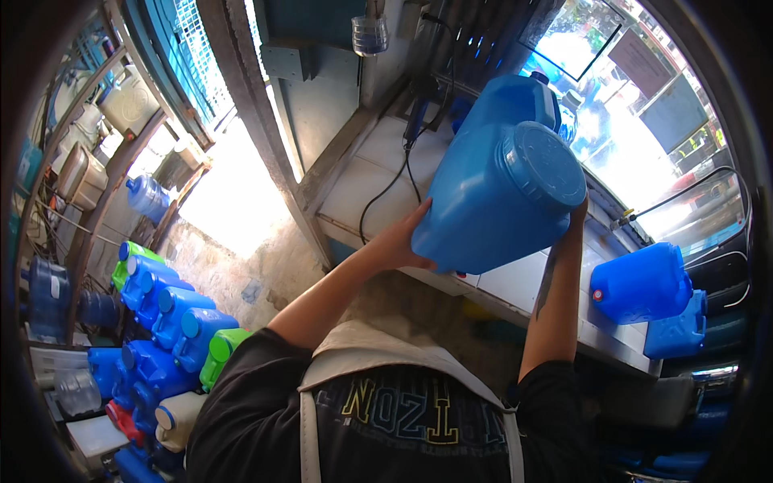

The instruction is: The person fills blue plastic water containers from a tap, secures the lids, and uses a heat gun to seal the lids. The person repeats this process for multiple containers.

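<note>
Between my two hands is a large blue plastic water jug [477, 199], tilted over the white-tiled counter [386, 142]. Its wide round screw cap [546, 163] faces up and to the right. My left hand [407, 241] grips the jug's lower left side. On the far right side my right hand [578, 214] holds it, with most of the fingers hidden behind the jug. Just beyond stands another blue container [513, 99] with a dark small cap, partly covered by the held jug. Whether the held jug touches the counter is hard to tell.
A dark corded handheld tool [415, 118] lies on the counter, its cable hanging over the edge. Blue jugs [640, 284] stand at the counter's right end, near a hose valve [622, 218]. Several capped jugs [175, 314] crowd the floor at left, beside a shelf rack [90, 241].
</note>
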The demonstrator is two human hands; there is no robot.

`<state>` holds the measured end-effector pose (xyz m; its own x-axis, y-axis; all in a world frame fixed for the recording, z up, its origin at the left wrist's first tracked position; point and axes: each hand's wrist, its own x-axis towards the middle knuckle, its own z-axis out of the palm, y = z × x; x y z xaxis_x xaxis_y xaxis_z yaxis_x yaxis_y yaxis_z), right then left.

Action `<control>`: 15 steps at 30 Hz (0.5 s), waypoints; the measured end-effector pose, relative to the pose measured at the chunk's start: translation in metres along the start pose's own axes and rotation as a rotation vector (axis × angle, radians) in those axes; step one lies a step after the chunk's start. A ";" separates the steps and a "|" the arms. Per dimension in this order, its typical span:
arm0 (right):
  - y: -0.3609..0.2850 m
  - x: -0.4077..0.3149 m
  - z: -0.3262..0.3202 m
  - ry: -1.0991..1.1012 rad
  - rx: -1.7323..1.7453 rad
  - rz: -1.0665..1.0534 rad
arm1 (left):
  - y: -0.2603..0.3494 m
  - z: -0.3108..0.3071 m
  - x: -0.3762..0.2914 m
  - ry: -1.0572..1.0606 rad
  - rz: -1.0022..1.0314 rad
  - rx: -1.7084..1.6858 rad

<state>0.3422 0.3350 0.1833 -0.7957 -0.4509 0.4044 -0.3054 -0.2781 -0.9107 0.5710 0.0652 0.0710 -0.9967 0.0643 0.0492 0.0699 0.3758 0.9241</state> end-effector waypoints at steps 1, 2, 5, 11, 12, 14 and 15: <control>0.003 -0.007 -0.001 0.110 -0.007 0.045 | -0.001 0.003 0.008 -0.046 -0.018 0.003; 0.004 -0.014 0.001 0.086 -0.003 -0.023 | -0.002 0.006 0.010 -0.028 0.019 -0.007; -0.004 -0.031 0.027 0.352 -0.143 -0.071 | -0.009 -0.001 0.023 -0.005 0.121 -0.022; -0.021 -0.060 0.038 0.382 -0.065 -0.052 | -0.008 -0.008 0.036 -0.160 -0.017 0.063; -0.018 -0.061 0.033 0.353 -0.053 -0.075 | -0.006 -0.006 0.036 -0.144 0.004 0.076; -0.013 -0.058 0.021 0.328 -0.051 -0.120 | 0.002 0.004 0.032 -0.128 -0.027 0.066; -0.011 -0.056 0.015 0.317 -0.033 -0.129 | 0.007 0.012 0.030 -0.126 -0.073 0.043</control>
<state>0.3976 0.3508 0.1721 -0.8709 -0.1260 0.4750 -0.4267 -0.2855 -0.8581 0.5423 0.0802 0.0741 -0.9864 0.1499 -0.0676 0.0022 0.4231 0.9061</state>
